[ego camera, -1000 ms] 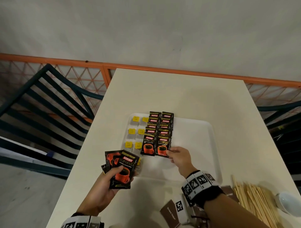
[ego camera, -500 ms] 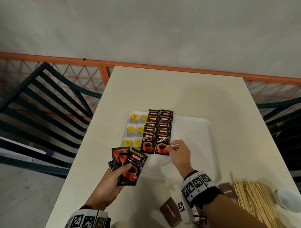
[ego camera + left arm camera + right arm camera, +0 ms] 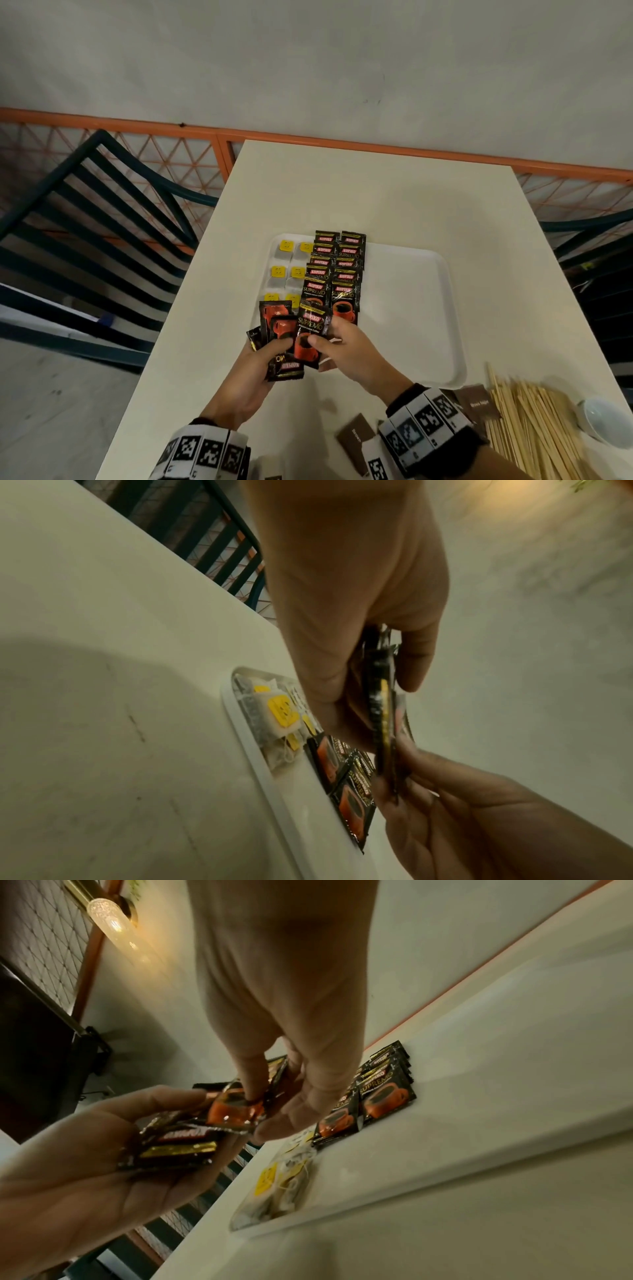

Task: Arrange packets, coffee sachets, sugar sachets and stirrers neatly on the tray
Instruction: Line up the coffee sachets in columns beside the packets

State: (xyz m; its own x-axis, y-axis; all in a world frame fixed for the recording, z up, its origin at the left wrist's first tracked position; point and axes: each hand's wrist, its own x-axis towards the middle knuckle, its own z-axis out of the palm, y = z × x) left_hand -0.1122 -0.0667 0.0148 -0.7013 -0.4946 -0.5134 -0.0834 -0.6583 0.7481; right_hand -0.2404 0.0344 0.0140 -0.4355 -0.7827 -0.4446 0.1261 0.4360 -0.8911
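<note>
A white tray lies on the table. On its left part sit yellow-tagged tea bags and two overlapping columns of black coffee sachets. Just in front of the tray's near left corner, my left hand grips a fanned bundle of coffee sachets. My right hand pinches the top sachet of that bundle between thumb and fingers. The right wrist view shows the pinched sachet above the left palm, with the tray's sachets behind.
Wooden stirrers lie in a heap at the near right beside a white bowl. Brown sugar sachets lie near my right wrist. Dark metal chairs and an orange railing border the table.
My right hand left the tray's front sachets and came back left to the bundle, taking hold of its top sachet. My left hand moved the bundle slightly right.
</note>
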